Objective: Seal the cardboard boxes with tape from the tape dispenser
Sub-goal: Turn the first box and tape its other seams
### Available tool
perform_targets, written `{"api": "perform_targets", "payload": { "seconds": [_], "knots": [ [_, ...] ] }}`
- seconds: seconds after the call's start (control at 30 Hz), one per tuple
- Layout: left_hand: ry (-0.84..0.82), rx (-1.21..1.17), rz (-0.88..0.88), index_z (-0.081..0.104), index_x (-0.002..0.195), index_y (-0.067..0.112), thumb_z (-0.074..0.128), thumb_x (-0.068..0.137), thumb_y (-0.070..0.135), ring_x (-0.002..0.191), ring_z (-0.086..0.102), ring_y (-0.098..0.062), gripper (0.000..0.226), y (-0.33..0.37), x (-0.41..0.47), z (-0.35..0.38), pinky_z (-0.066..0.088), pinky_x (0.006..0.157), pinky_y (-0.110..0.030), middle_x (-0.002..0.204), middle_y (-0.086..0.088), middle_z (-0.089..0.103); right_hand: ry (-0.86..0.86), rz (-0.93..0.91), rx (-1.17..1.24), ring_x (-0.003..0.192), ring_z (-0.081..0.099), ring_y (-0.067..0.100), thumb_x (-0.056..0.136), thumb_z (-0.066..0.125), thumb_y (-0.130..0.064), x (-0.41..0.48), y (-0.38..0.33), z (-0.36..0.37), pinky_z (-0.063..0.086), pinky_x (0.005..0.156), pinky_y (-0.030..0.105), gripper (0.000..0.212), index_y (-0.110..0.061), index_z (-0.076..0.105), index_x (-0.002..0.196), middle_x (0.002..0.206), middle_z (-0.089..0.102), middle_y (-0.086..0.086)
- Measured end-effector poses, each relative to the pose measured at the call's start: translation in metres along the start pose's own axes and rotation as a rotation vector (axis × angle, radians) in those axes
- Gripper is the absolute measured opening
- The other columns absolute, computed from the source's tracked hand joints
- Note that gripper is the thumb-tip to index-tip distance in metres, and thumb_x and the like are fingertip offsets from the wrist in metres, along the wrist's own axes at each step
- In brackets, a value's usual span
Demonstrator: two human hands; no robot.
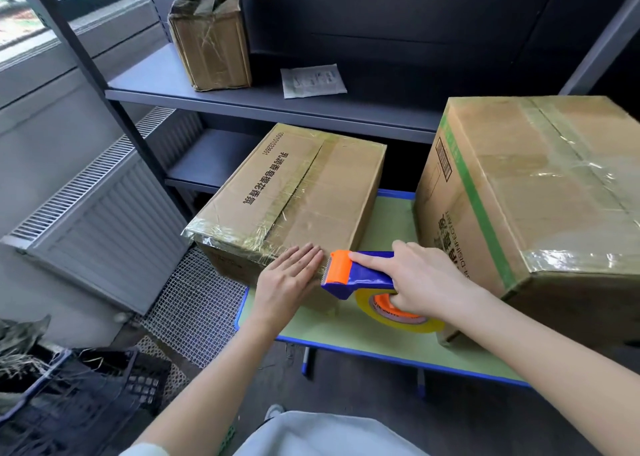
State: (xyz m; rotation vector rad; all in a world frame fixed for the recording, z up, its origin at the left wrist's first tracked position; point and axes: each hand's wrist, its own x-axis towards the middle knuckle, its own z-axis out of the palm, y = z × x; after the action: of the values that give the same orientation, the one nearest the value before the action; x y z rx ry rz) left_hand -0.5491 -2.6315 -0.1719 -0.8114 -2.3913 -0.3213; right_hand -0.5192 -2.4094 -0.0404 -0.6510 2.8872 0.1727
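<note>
A long cardboard box (291,192) with black print lies on the small green table (363,334), its top seam and near edge covered in clear tape. My left hand (287,279) presses flat, fingers together, on the box's near end face. My right hand (419,282) grips the blue and orange tape dispenser (356,273), index finger stretched along its top, its orange blade end against the box's near right corner. The yellowish tape roll (398,320) hangs below my hand. A larger taped box (540,192) with a green stripe stands on the table's right side.
A small taped box (211,39) and a white plastic packet (311,81) sit on the grey metal shelf (242,98) behind. A radiator (100,227) is on the left, wire mesh (197,303) on the floor, and a dark crate (79,396) at lower left.
</note>
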Motion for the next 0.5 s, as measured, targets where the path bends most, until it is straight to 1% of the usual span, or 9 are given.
{"api": "perform_targets", "payload": {
  "seconds": [0.07,0.13,0.23,0.33,0.43,0.5],
  "knots": [
    [0.011,0.023,0.043,0.068,0.112,0.004,0.034,0.103,0.029,0.111,0.062,-0.019,0.044,-0.006,0.002,-0.002,0.043,0.098,-0.033,0.117,-0.006,0.067,0.021,-0.005,-0.013,0.098,0.049,0.023,0.094,0.044,-0.041,0.001,-0.002,-0.004,0.033,0.066,0.03,0.069,-0.054,-0.002,0.143,0.09,0.033,0.003],
    [0.019,0.022,0.058,0.068,0.111,0.004,0.034,0.103,0.028,0.11,0.062,-0.018,0.043,-0.017,0.001,-0.005,0.042,0.099,-0.032,0.117,-0.006,0.066,0.041,-0.011,-0.01,0.099,0.049,0.025,0.094,0.043,-0.041,0.007,-0.009,-0.01,0.032,0.066,0.03,0.069,-0.053,-0.002,0.144,0.091,0.032,0.003],
    [0.018,-0.002,0.048,0.068,0.113,0.004,0.036,0.102,0.028,0.113,0.06,-0.017,0.041,-0.044,-0.005,-0.015,0.039,0.103,-0.029,0.119,-0.006,0.065,0.04,-0.04,0.027,0.099,0.05,0.028,0.094,0.044,-0.039,0.022,-0.028,-0.015,0.033,0.068,0.032,0.069,-0.051,-0.001,0.145,0.092,0.032,0.004],
    [-0.014,-0.024,0.013,0.067,0.114,0.004,0.038,0.101,0.031,0.114,0.059,-0.018,0.042,-0.062,-0.007,-0.02,0.039,0.103,-0.029,0.121,-0.005,0.064,0.037,-0.06,0.069,0.098,0.051,0.028,0.094,0.044,-0.038,0.033,-0.036,-0.015,0.033,0.068,0.032,0.068,-0.051,0.002,0.145,0.09,0.033,0.003],
    [-0.062,-0.002,0.027,0.067,0.115,0.006,0.035,0.101,0.032,0.114,0.06,-0.016,0.043,-0.057,-0.006,-0.013,0.038,0.104,-0.028,0.121,-0.003,0.064,0.011,-0.039,0.06,0.097,0.051,0.026,0.093,0.044,-0.039,0.03,-0.025,-0.015,0.033,0.068,0.03,0.066,-0.054,0.004,0.144,0.089,0.034,0.002],
    [-0.067,-0.006,0.019,0.068,0.114,0.007,0.035,0.102,0.031,0.113,0.061,-0.015,0.042,-0.051,-0.005,-0.01,0.04,0.102,-0.029,0.12,-0.003,0.065,-0.018,-0.034,0.067,0.094,0.05,0.024,0.092,0.044,-0.039,0.024,-0.018,-0.014,0.034,0.068,0.03,0.067,-0.057,0.005,0.143,0.088,0.035,0.001]
  ]
}}
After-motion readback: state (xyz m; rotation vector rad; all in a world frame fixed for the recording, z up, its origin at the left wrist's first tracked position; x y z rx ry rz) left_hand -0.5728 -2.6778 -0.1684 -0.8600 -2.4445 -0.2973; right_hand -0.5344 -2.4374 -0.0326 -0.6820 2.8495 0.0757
